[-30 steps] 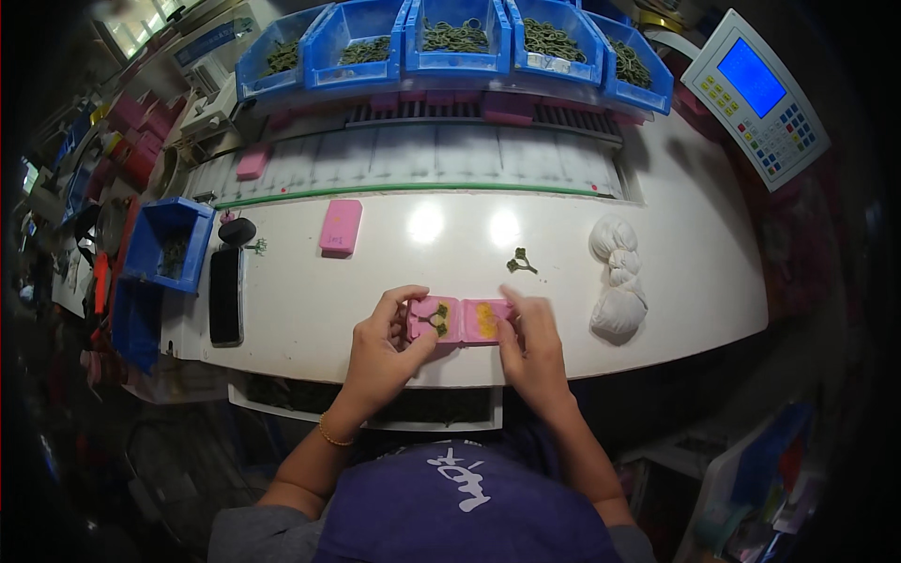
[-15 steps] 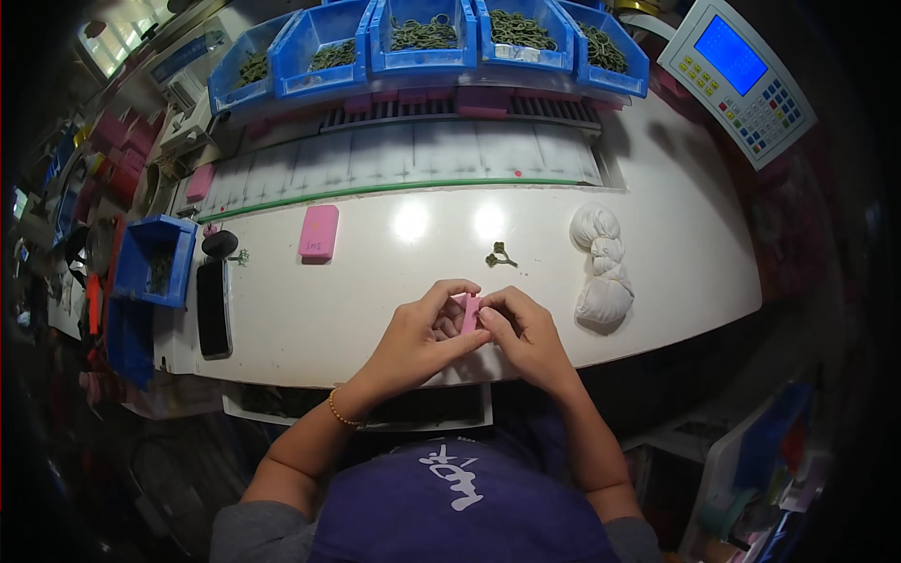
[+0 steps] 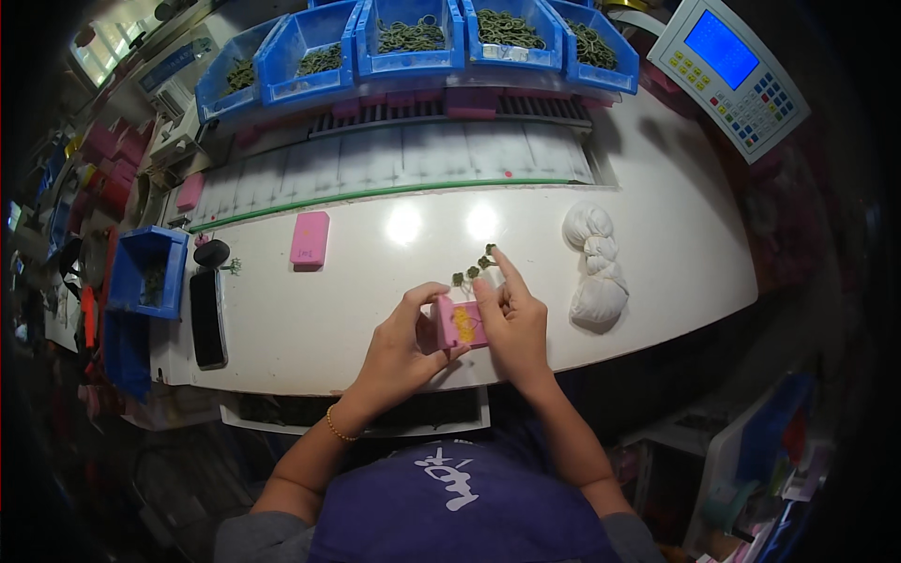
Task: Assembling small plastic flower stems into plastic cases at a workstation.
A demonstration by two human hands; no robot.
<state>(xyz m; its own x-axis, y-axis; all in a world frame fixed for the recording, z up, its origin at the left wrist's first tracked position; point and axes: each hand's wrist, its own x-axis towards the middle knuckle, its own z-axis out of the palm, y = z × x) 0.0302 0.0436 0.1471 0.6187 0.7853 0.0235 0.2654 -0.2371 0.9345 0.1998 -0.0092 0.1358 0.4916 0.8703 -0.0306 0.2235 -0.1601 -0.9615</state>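
My left hand (image 3: 399,342) grips a pink block (image 3: 463,324), which has a yellow patch on the face turned up. Beyond the block, small dark green branched pieces with knobby ends (image 3: 472,273) lie close together at my fingertips. My right hand (image 3: 516,333) is open at the block's right side, its index finger stretched toward the farthest green knob and its thumb tip near the closer ones. Whether that thumb touches a piece is hard to make out. The other right fingers are partly hidden behind the hand.
A second pink block (image 3: 310,238) lies to the left, and a knotted white cloth bundle (image 3: 599,267) to the right. A phone (image 3: 208,319) and blue bins (image 3: 161,267) stand at the left edge. Blue bins of green pieces (image 3: 409,61) line the back, beside a keypad display (image 3: 727,75).
The pink block has turned from edge-on to show its yellow-marked face. My right hand has opened and reached forward to the table. More green knobs now show beside the earlier piece.
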